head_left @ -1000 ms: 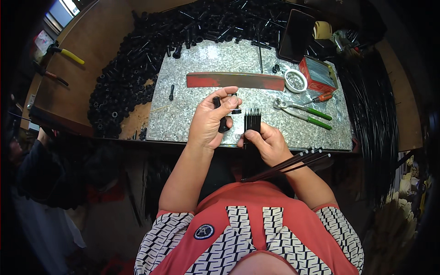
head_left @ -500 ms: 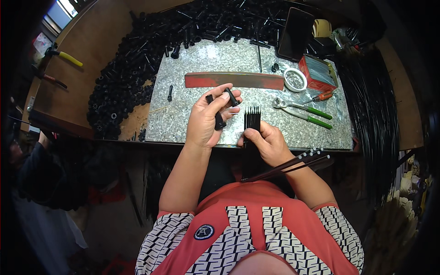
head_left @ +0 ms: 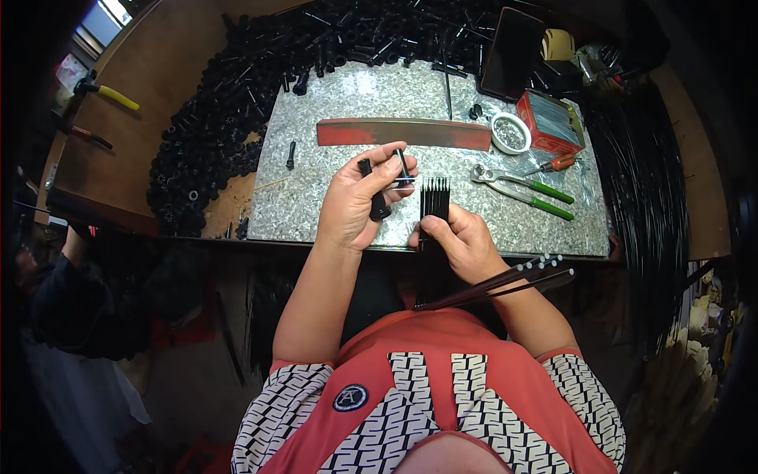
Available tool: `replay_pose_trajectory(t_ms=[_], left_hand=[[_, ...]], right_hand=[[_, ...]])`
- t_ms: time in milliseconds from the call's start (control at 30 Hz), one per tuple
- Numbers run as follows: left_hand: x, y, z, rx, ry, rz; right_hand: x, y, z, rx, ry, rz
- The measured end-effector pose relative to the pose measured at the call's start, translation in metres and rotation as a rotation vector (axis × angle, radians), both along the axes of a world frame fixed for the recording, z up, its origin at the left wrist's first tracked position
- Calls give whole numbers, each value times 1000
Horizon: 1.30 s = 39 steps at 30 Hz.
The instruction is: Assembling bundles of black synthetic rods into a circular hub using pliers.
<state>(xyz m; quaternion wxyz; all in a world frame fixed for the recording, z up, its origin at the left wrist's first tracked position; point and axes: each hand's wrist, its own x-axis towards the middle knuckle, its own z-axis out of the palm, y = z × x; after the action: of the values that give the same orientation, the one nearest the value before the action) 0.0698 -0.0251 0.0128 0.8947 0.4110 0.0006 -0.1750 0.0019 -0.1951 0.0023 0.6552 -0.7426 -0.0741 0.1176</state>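
My left hand is closed, holding several black plastic pieces. Between its thumb and fingertips is a slim black tube, with a thin silvery bit by its lower end. A longer flared black piece lies across the palm under the curled fingers. Just right of it, my right hand pinches a flat row of slender black rods; their thin tips stand up side by side above the thumb. Several dark rods with pale round ends cross over my right forearm.
The speckled stone slab bears a red-and-grey bar, green-handled pincers, a screwdriver, a white bowl and a red box. Black plastic parts heap around it. Long black rods hang at right.
The slim tube in my left fingers has turned more upright, with the silvery bit shifting beside it. My right hand keeps its grip; the pale-ended rods have spread slightly.
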Motion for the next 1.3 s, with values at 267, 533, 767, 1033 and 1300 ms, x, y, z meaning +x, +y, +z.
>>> replay_pose_trajectory(t_ms=[267, 533, 767, 1033, 1300], left_hand=[[0, 0, -2, -50, -16, -44], [1, 2, -7, -33, -27, -78], [1, 2, -7, -51, -51, -134], [2, 4, -10, -97, -108, -177], [-3, 13, -18, -65, -38, -203]], right_hand=[[0, 0, 3, -12, 14, 2], [1, 0, 6, -31, 8, 9], [1, 1, 7, -36, 3, 11], [0, 1, 1, -42, -47, -1], [-1, 3, 6, -42, -13, -15]])
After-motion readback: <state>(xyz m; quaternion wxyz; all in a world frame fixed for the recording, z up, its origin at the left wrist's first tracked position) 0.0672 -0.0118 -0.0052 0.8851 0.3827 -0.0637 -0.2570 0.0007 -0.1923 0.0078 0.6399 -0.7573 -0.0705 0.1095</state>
